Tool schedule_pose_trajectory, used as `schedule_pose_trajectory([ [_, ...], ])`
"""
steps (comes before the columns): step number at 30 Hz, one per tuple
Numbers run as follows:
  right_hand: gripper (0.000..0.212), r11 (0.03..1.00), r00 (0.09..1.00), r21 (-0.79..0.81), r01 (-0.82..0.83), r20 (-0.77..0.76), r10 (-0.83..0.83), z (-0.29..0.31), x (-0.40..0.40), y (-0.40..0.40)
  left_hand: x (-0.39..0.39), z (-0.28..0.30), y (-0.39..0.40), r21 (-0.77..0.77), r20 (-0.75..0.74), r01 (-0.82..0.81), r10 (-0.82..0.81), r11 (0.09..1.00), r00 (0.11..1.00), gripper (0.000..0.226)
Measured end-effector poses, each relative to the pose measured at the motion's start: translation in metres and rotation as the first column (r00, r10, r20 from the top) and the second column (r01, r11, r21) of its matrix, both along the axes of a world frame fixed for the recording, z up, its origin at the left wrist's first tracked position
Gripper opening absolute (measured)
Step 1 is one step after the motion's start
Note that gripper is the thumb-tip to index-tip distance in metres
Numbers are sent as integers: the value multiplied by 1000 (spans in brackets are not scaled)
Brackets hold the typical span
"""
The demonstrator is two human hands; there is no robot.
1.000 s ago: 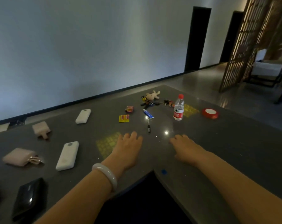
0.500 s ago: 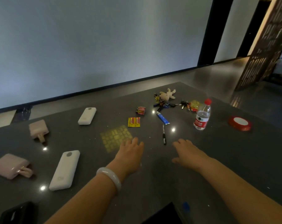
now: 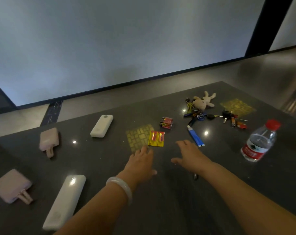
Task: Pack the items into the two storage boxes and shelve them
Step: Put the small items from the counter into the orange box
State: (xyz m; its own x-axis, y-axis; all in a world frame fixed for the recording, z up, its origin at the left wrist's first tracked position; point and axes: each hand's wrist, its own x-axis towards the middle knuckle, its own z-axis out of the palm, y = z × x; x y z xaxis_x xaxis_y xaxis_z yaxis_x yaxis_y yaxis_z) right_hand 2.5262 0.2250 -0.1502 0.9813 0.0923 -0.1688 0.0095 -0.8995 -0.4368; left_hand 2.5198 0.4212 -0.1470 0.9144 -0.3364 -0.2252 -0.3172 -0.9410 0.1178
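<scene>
- Dark grey stone surface (image 3: 160,209) in front of me, items scattered across it; I see no storage boxes.
- My left hand (image 3: 140,164), pale bangle (image 3: 121,188) on the wrist, reaches forward with fingers (image 3: 143,150) straight and loosely together, tips at the near edge of a yellow patterned patch (image 3: 138,136), holding nothing.
- My right hand (image 3: 192,156) is extended beside it, fingers spread and relaxed, empty, its tips just short of the blue tube (image 3: 195,136).
- The yellow battery card (image 3: 157,138) lies just beyond and between both hands; the red battery pack (image 3: 166,122) sits farther out.
- Far right: plush toy (image 3: 203,100) with a cluster of keys (image 3: 215,117) beside it, and a water bottle (image 3: 260,141) standing with a red cap.
- On the left: two white power banks (image 3: 101,126) (image 3: 65,200) and two pink pouches (image 3: 49,140) (image 3: 11,185), well apart from each other.
- Whether my palms touch the surface, I cannot tell.
</scene>
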Motion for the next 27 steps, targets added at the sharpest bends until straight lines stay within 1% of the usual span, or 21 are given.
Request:
schedule_pose_trajectory([
  [4,82,996,997,47,81,-12,-81,-12,40,2,44,-14,-2,-66,-23,-21,19,998,1000,75],
  [7,86,991,993,52,120,-12,-120,-24,75,2,80,-27,-4,-127,-28,-31,27,991,999,79],
  [12,90,991,987,66,120,95,-126,-42,138,4,134,-55,-3,-213,19,-20,24,977,1000,79],
  [14,93,992,987,53,114,104,-119,-47,161,6,149,-64,-2,-194,29,14,-8,981,1000,82],
  [17,95,995,993,22,100,54,-101,-54,187,9,163,-73,0,-146,46,93,-87,985,995,79],
  [19,90,995,994,12,101,39,-101,-58,193,9,165,-75,3,-149,61,123,-115,981,991,73],
  [22,77,990,983,-15,142,122,-139,-59,185,8,161,-73,7,-197,71,112,-100,974,992,68],
  [24,75,986,977,2,164,137,-163,-57,170,10,154,-70,9,-238,60,91,-79,967,995,66],
  [27,75,985,979,12,171,112,-171,-54,137,12,137,-64,13,-286,11,71,-70,956,997,66],
])
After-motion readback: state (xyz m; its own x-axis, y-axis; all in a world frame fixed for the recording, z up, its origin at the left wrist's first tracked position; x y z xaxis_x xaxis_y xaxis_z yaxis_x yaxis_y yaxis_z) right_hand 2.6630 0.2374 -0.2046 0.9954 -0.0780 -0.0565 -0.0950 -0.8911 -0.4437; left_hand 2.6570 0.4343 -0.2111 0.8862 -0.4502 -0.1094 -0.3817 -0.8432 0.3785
